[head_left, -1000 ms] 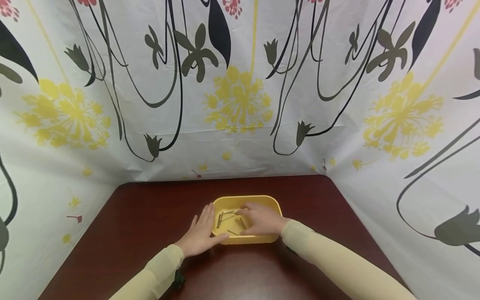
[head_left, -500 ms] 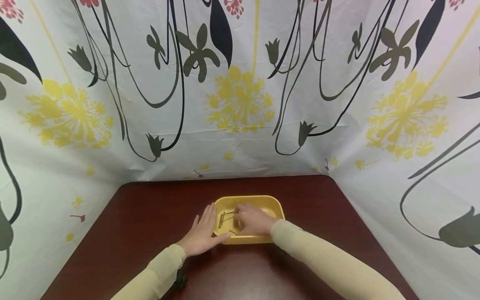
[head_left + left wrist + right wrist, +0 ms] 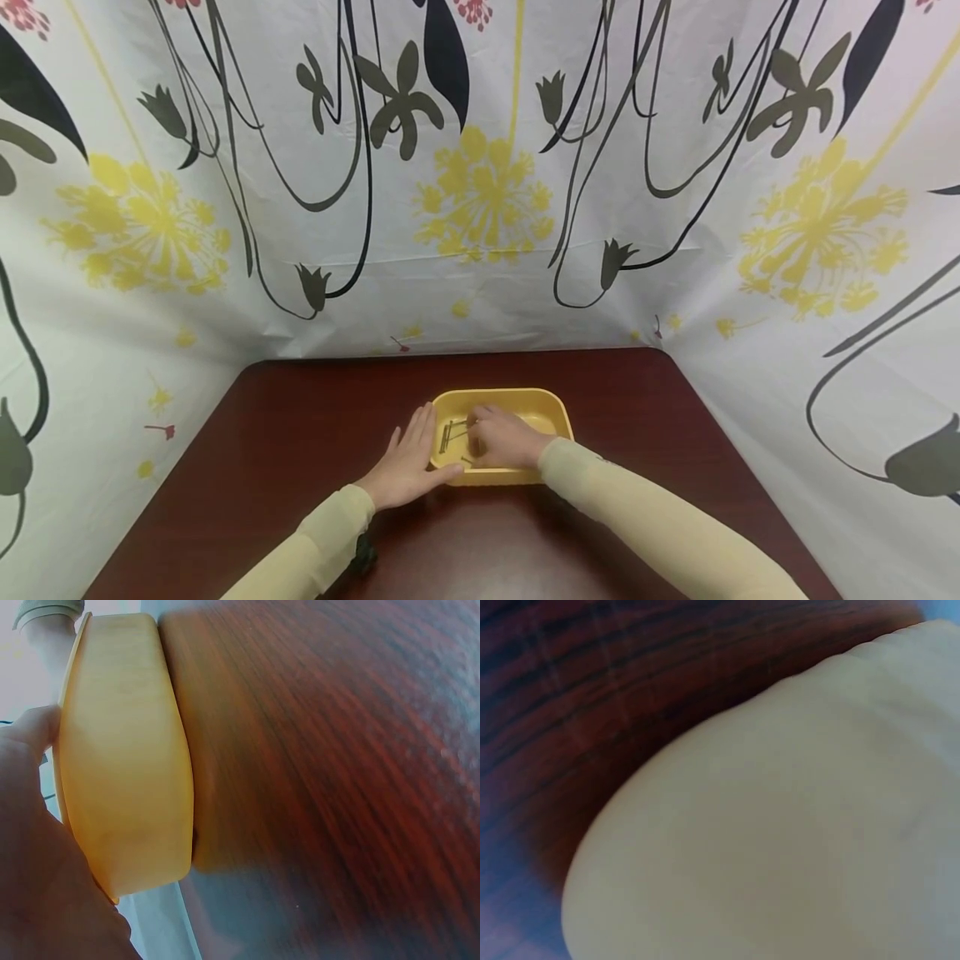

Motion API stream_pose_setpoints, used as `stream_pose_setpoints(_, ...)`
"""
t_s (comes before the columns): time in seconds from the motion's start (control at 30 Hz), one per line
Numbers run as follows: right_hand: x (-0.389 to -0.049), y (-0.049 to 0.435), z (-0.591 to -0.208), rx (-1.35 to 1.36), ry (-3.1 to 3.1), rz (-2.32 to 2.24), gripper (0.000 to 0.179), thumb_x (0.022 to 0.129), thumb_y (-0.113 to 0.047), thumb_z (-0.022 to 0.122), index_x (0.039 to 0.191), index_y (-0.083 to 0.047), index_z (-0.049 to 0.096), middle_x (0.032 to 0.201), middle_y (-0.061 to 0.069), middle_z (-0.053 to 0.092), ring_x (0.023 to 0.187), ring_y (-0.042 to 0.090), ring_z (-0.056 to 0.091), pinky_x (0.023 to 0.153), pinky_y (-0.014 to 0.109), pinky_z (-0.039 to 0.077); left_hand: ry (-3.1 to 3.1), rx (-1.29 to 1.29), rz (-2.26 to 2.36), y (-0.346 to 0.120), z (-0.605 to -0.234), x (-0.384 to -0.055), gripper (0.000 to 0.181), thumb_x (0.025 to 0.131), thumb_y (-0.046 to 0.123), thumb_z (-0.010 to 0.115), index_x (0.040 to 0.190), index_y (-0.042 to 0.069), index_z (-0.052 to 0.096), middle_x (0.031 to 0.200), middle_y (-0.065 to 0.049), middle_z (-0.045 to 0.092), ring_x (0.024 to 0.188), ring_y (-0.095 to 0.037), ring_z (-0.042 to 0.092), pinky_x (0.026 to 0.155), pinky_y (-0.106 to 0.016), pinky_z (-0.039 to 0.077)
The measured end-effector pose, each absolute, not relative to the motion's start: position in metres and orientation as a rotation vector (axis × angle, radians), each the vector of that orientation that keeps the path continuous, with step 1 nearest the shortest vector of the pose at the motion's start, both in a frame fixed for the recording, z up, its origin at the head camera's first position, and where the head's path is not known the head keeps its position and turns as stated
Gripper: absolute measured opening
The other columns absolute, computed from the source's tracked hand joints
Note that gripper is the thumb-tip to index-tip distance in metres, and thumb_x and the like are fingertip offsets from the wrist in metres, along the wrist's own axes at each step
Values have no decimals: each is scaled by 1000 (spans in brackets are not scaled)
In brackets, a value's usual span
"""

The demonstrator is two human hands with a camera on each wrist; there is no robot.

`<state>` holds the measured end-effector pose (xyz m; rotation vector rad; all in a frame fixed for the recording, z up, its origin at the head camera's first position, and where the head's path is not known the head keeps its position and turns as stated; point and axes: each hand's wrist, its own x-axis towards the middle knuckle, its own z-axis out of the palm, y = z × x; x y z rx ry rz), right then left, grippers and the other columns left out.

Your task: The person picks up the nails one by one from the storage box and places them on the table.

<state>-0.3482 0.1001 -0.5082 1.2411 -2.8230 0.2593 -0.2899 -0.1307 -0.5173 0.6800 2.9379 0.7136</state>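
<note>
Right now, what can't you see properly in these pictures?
- Thin metal pieces in the yellow tray: too small in the head view to name; some lie under the right hand.
- Right hand's fingertips: hidden, so its grip is unclear.
- Right wrist view: blurred, filled by something pale.
- Left hand: cut off in the left wrist view.

Bare table around tray; curtain seemingly close behind.

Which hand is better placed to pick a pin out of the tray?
Right, probably. The right hand is already inside the tray, fingers over the pins. The left hand lies flat against the tray's outer left side, steadying it, so it would have to let go first.
</note>
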Motion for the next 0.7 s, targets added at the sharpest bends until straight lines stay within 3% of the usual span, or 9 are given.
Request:
stream_pose_setpoints(0.33, -352, 96, -506, 1258, -2814, 239, 9, 78, -27, 84, 74, -25, 76, 125, 4, 63, 119, 23, 51, 100, 39, 47, 2935, 680, 741, -131, -512, -290, 107, 93, 71, 51, 161, 6, -1, 168, -9, -6, 154, -28, -3, 116, -64, 8)
stream_pose_setpoints(0.7, -348, 94, -509, 1263, -2753, 214, 12, 73, -28, 85, 68, -23, 75, 120, 1, 63, 115, 21, 52, 100, 36, 46, 2915, 665, 736, -131, -513, -286, 107, 94, 71, 50, 161, 6, -2, 168, -10, -6, 154, -29, -3, 116, -64, 8)
